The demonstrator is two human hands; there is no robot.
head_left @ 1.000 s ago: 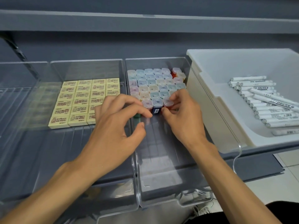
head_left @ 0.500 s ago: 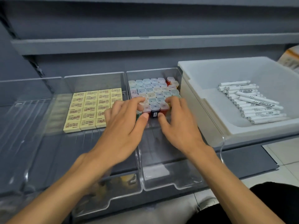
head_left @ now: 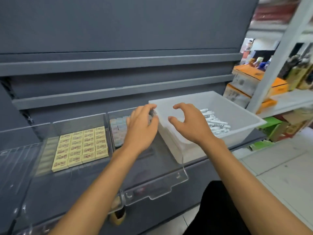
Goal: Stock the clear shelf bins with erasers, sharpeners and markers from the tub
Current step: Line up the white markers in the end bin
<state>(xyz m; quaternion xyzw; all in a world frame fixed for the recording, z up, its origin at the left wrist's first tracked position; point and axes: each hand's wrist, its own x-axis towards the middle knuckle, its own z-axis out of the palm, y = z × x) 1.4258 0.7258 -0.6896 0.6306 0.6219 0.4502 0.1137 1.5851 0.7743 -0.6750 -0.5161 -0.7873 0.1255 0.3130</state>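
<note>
Erasers (head_left: 81, 146) and sharpeners (head_left: 118, 131) are binned; markers (head_left: 216, 123) wait in the tub (head_left: 240, 107). My right hand (head_left: 188, 123) hovers half-open and empty; whether my left hand (head_left: 141, 129) holds anything, I cannot tell.

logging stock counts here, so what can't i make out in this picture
Head view:
- Sharpeners: the left hand covers the right part of the block, so no count.
- Markers: the right hand hides one end of them; the print is blurred.
- Left hand's fingertips: blurred at the white tub's corner; whether they hold anything cannot be told.
- Erasers: label print too small to read.
</note>
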